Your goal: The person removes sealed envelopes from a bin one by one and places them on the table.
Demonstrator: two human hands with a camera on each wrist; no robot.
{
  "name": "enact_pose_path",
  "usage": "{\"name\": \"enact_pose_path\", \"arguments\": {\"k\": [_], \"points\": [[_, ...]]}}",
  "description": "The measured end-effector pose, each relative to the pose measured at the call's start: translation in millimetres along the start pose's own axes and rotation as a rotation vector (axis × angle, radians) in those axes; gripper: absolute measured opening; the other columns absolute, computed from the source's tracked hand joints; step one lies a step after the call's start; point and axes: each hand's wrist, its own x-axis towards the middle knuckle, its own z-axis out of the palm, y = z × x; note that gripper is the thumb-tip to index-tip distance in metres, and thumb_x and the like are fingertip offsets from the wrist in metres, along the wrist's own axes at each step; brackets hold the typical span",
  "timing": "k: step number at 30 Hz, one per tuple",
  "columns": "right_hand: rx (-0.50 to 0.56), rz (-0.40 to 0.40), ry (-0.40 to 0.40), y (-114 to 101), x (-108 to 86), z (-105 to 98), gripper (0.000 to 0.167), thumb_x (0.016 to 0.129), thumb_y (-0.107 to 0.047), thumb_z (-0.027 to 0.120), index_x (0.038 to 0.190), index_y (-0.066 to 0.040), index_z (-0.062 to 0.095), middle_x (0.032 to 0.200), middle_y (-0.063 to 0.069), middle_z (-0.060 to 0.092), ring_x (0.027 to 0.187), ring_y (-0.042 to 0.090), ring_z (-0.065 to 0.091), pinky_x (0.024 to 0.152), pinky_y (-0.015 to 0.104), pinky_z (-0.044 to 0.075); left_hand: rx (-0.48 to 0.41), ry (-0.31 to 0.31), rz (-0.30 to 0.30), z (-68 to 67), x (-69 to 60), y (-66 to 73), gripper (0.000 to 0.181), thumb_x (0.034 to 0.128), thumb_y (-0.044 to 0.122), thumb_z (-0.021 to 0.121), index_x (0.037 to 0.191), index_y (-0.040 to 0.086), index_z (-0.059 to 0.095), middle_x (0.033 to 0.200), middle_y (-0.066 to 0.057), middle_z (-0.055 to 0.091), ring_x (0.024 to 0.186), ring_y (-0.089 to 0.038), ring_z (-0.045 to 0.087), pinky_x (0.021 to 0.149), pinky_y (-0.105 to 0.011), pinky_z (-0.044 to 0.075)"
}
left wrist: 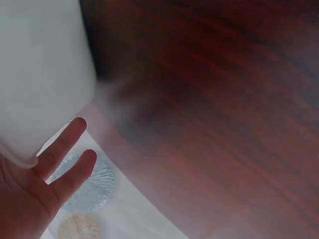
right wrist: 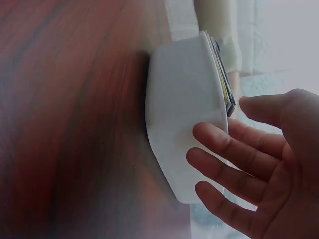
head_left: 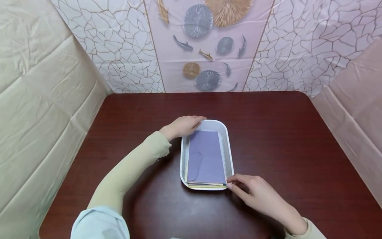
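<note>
Well, my left grip [head_left: 184,125] rests fingers-apart on the tray [head_left: 228,151] — right grip [head_left: 257,191] at the envelopes' [head_left: 206,156] corner — can't tell if pinching.

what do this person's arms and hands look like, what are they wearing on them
The ungloved left hand emerges from a pale yellow-green, close-fitting fabric sleeve, with a looser light-blue fabric sleeve higher up the arm. The right hand is ungloved too, with a pale cream fabric cuff behind the wrist.
</note>
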Motion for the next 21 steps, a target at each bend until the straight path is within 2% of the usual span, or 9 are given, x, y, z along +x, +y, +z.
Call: {"name": "enact_pose_path", "arguments": {"k": [8, 12, 16, 21], "points": [[0.055, -0.029, 0.046, 5, -6.3, 8, 0.015, 0.095, -0.013, 0.070, 0.108, -0.019, 0.070, 0.098, -0.015, 0.072, 0.085, -0.002, 0.067, 0.070, 0.026, 0.054, -0.019, 0.021, 0.017, 6.4, -1.3, -4.6, 0.040, 0.1067, 0.014, 0.044, 0.146, 0.010, 0.048, 0.139, -0.010, 0.059, 0.124, -0.025, 0.059, 0.101, -0.041, 0.046], [0.056, -0.036, 0.039, 5, -6.0, 6, 0.018, 0.094, -0.011, 0.070, 0.110, -0.020, 0.070, 0.101, -0.017, 0.071, 0.087, -0.002, 0.066, 0.073, 0.029, 0.055, -0.029, 0.036, 0.003, 8.7, -3.7, -6.2, 0.040, 0.1064, 0.014, 0.044, 0.146, 0.011, 0.048, 0.138, -0.009, 0.060, 0.123, -0.023, 0.060, 0.100, -0.040, 0.046], [0.051, -0.010, 0.025, 6, -5.5, 0, 0.018, 0.095, -0.011, 0.070, 0.110, -0.022, 0.071, 0.102, -0.018, 0.070, 0.087, -0.002, 0.066, 0.074, 0.029, 0.055, -0.035, 0.046, -0.013, 10.4, -5.7, -7.2, 0.040, 0.1067, 0.015, 0.043, 0.146, 0.011, 0.048, 0.139, -0.009, 0.059, 0.123, -0.023, 0.060, 0.101, -0.039, 0.046], [0.004, 0.026, 0.020, 8, -3.9, -8, 0.018, 0.096, -0.013, 0.069, 0.112, -0.021, 0.073, 0.104, -0.018, 0.071, 0.087, -0.003, 0.063, 0.074, 0.027, 0.054, -0.062, 0.056, -0.068, 12.4, -9.8, -8.4, 0.042, 0.1079, 0.018, 0.040, 0.149, 0.008, 0.047, 0.144, -0.010, 0.056, 0.130, -0.023, 0.055, 0.105, -0.040, 0.043]]}}
